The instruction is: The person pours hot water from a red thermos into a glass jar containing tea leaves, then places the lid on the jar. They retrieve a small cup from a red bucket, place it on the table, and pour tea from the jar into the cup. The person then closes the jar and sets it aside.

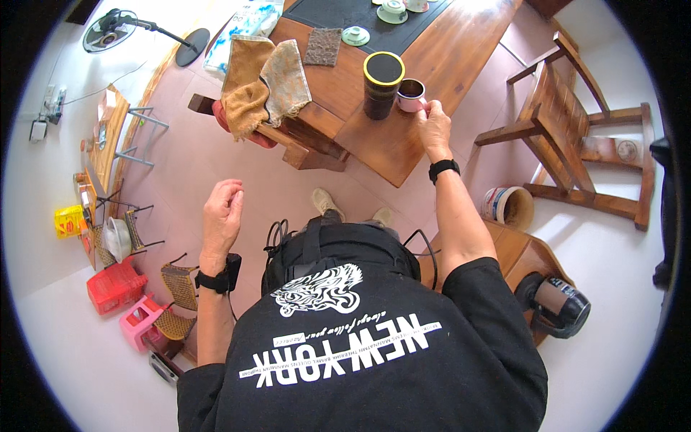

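At the corner of the wooden table [372, 146], my right hand [435, 127] has its fingers on the handle of a small pink mug [411, 96]. The mug stands upright beside a tall dark tumbler [379, 97] with a yellow rim. My left hand [223, 210] hangs over the floor, away from the table, its fingers loosely curled with nothing seen in them. Left of the tumbler, a brown and grey cloth [264, 83] drapes over the table's edge. Behind lie a brown pad [323, 47] and a small pale green dish [356, 36].
Cups [392, 12] stand on a black tray [372, 27] at the back. A wooden chair [561, 113] and a bucket [521, 208] stand at the right. An electric kettle [561, 308] is at the lower right. A fan [191, 47], stools [143, 324] and a red basket [116, 286] are at the left.
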`<state>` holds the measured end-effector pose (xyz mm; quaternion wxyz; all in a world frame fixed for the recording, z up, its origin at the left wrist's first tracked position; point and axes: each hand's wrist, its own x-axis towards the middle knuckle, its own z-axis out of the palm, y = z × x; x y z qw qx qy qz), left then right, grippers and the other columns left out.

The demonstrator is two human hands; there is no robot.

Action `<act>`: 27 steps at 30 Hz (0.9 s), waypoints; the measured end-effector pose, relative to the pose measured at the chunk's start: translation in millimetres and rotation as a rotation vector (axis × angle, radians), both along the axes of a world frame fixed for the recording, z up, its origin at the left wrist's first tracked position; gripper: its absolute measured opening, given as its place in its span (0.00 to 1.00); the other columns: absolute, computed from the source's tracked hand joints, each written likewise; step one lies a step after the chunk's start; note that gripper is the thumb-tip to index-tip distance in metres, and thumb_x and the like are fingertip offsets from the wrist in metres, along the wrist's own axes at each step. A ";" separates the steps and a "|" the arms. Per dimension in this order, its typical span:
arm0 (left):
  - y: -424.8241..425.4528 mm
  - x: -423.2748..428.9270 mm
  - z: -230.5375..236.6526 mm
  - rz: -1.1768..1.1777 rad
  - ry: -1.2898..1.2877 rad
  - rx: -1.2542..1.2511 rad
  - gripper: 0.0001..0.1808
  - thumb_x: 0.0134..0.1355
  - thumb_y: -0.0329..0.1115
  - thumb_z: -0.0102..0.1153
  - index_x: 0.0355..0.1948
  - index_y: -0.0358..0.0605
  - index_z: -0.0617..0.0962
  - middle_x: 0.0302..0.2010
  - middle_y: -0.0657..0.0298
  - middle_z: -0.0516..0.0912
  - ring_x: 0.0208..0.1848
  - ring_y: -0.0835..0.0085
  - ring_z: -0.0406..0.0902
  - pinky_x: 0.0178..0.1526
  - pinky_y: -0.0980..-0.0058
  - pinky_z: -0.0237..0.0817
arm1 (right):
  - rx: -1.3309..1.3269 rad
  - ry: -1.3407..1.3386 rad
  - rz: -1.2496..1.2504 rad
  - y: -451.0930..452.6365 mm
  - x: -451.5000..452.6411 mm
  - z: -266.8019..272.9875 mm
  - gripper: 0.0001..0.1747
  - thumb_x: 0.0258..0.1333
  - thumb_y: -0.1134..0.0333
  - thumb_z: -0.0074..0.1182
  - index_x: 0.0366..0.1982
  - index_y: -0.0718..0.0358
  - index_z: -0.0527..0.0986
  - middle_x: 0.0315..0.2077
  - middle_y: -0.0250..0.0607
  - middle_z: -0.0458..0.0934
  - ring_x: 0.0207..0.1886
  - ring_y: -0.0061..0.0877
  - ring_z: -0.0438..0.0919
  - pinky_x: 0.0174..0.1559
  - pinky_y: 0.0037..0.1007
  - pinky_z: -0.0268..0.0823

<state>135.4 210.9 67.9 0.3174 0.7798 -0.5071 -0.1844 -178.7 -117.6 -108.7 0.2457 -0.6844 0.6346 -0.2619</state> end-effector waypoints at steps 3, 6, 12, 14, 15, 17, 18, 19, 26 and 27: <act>-8.2 27.5 -1.5 -0.051 0.002 -0.004 0.05 0.68 0.27 0.56 0.41 0.34 0.79 0.46 0.53 0.83 0.39 0.66 0.80 0.41 0.72 0.72 | -0.001 -0.032 -0.017 5.0 6.2 -8.8 0.12 0.66 0.57 0.57 0.40 0.58 0.75 0.33 0.54 0.84 0.40 0.52 0.83 0.42 0.50 0.74; -20.6 53.8 -4.7 -0.119 0.001 -0.009 0.06 0.69 0.27 0.55 0.41 0.34 0.79 0.47 0.54 0.83 0.39 0.67 0.80 0.43 0.72 0.72 | -0.051 -0.061 -0.024 12.2 9.0 -14.8 0.13 0.66 0.58 0.58 0.42 0.60 0.74 0.34 0.53 0.84 0.40 0.51 0.83 0.43 0.49 0.74; -52.7 74.8 -17.1 -0.259 -0.009 -0.008 0.07 0.70 0.28 0.55 0.45 0.34 0.78 0.46 0.60 0.82 0.40 0.76 0.77 0.45 0.76 0.71 | -0.131 0.028 -0.183 28.8 -13.4 -2.4 0.17 0.69 0.62 0.55 0.52 0.65 0.75 0.34 0.49 0.86 0.34 0.37 0.86 0.39 0.36 0.78; -66.6 70.5 -16.8 -0.249 0.074 0.009 0.08 0.70 0.28 0.56 0.47 0.35 0.79 0.45 0.62 0.82 0.40 0.77 0.77 0.45 0.77 0.70 | -0.052 -0.082 -0.142 24.8 -20.1 18.4 0.14 0.69 0.62 0.56 0.46 0.66 0.78 0.29 0.44 0.85 0.30 0.29 0.85 0.34 0.32 0.77; -74.6 66.9 -15.0 -0.255 0.088 -0.012 0.09 0.69 0.28 0.56 0.47 0.35 0.79 0.45 0.60 0.82 0.40 0.74 0.78 0.45 0.75 0.71 | 0.049 -0.123 -0.166 20.9 -23.6 33.8 0.14 0.69 0.62 0.56 0.43 0.67 0.79 0.26 0.42 0.84 0.28 0.25 0.84 0.32 0.30 0.76; -92.8 57.9 -9.1 -0.204 0.179 0.009 0.09 0.67 0.28 0.57 0.46 0.36 0.79 0.45 0.56 0.82 0.41 0.68 0.81 0.46 0.71 0.73 | -0.057 -0.151 -0.064 13.3 -18.4 65.9 0.16 0.69 0.60 0.59 0.34 0.67 0.81 0.19 0.33 0.79 0.21 0.16 0.78 0.25 0.23 0.70; -103.2 54.0 -4.2 -0.242 0.142 -0.010 0.10 0.67 0.29 0.59 0.48 0.37 0.79 0.44 0.58 0.82 0.41 0.70 0.81 0.46 0.72 0.73 | -0.032 -0.184 -0.024 6.4 -13.8 84.4 0.16 0.69 0.59 0.59 0.34 0.66 0.81 0.18 0.32 0.78 0.20 0.16 0.76 0.24 0.22 0.69; -113.7 46.6 -0.2 -0.248 0.159 -0.043 0.11 0.67 0.29 0.60 0.48 0.36 0.79 0.44 0.59 0.82 0.41 0.71 0.80 0.46 0.72 0.73 | -0.019 -0.237 0.037 -2.3 -7.4 102.9 0.16 0.69 0.59 0.59 0.34 0.66 0.81 0.18 0.31 0.77 0.19 0.15 0.75 0.24 0.22 0.68; -186.0 -41.3 3.7 -0.207 0.634 0.022 0.29 0.62 0.34 0.68 0.62 0.34 0.73 0.52 0.55 0.81 0.47 0.73 0.79 0.50 0.73 0.73 | -0.030 -0.256 0.478 -37.5 34.8 195.5 0.20 0.67 0.56 0.61 0.42 0.69 0.80 0.26 0.35 0.80 0.28 0.18 0.80 0.29 0.21 0.73; -195.8 -55.8 -2.6 -0.243 0.604 -0.028 0.35 0.61 0.37 0.70 0.65 0.34 0.71 0.54 0.53 0.80 0.50 0.71 0.79 0.53 0.71 0.73 | -0.034 -0.195 0.513 -37.9 40.0 200.4 0.23 0.64 0.52 0.62 0.43 0.68 0.80 0.30 0.41 0.81 0.33 0.26 0.82 0.35 0.27 0.74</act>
